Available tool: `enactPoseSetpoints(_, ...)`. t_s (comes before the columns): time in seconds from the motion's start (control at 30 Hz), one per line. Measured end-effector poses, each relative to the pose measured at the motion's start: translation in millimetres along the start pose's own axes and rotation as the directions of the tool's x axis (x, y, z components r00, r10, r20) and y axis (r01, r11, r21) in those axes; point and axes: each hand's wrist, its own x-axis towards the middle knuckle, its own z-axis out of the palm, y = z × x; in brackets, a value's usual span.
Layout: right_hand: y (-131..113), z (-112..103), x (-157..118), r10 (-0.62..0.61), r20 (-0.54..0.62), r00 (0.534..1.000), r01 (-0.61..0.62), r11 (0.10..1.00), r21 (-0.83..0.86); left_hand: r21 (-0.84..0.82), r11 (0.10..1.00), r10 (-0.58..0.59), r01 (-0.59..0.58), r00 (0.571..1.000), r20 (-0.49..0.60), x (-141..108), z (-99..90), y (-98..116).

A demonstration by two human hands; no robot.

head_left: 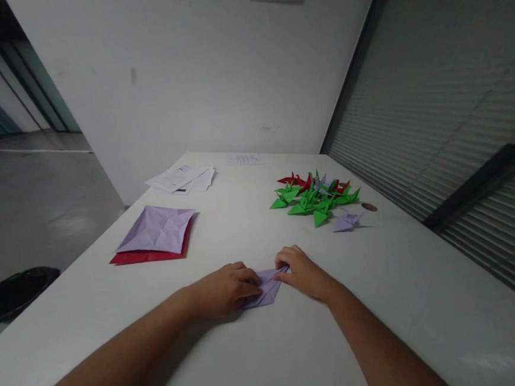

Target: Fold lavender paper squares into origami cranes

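A partly folded purple paper [265, 293] lies on the white table between my two hands. My left hand [229, 288] rests on its left part, fingers curled and pressing it against the table. At the paper's upper right corner, my right hand [300, 271] pinches the tip between thumb and fingers. Creases run across the paper's visible surface; its left end is hidden under my left hand.
Creased purple sheets [157, 229] lie on red sheets [149, 256] at the left. Printed papers [182, 178] are farther back. Green and red paper cranes [306, 198] cluster at right, beside a purple crane [346, 221] and a brown disc [369, 207]. Blinds border the right.
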Motion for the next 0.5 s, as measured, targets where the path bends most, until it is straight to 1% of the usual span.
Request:
enactPoseSetpoints(0.27, -0.1, -5.5, 1.7, 0.028, 0.029, 0.999, -0.028, 1.0, 0.001, 0.03, 1.0, 0.005, -0.005, 1.0, -0.002, -1.0, 0.2, 1.7)
enactPoseSetpoints(0.5, 5.3, -6.4, 2.5, 0.061, -0.007, 0.998, -0.062, 0.997, -0.041, 0.03, 0.999, 0.022, -0.022, 1.0, 0.017, -1.9, 3.5, 0.4)
